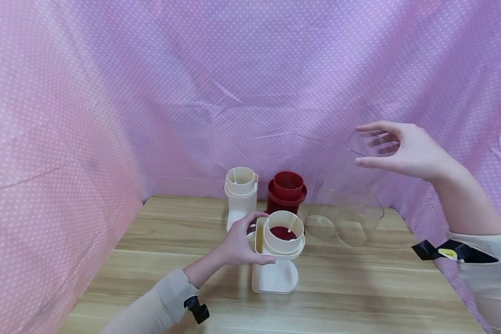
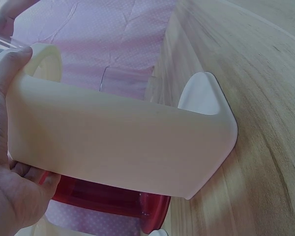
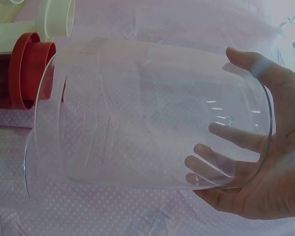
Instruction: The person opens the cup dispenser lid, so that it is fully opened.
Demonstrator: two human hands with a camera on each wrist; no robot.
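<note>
My left hand (image 1: 242,241) grips the upper column of a cream dispenser stand (image 2: 113,132), thumb on one side and fingers on the other. The stand is upright, its flat base (image 1: 275,278) on the table and its round collar on top. Dark red shows inside the collar. My right hand (image 1: 405,150) holds a clear plastic canister (image 3: 147,108) by its narrower end, thumb and fingers spread around it. In the head view the canister hangs tilted above the table, to the right of the stands; its see-through outline is faint.
A second cream stand (image 1: 240,199) and a red stand (image 1: 286,195) are behind the held stand. More clear canisters (image 1: 320,227) stand on the wooden table (image 1: 163,250) to the right, their edges hard to separate. A pink dotted cloth (image 1: 250,93) encloses the table.
</note>
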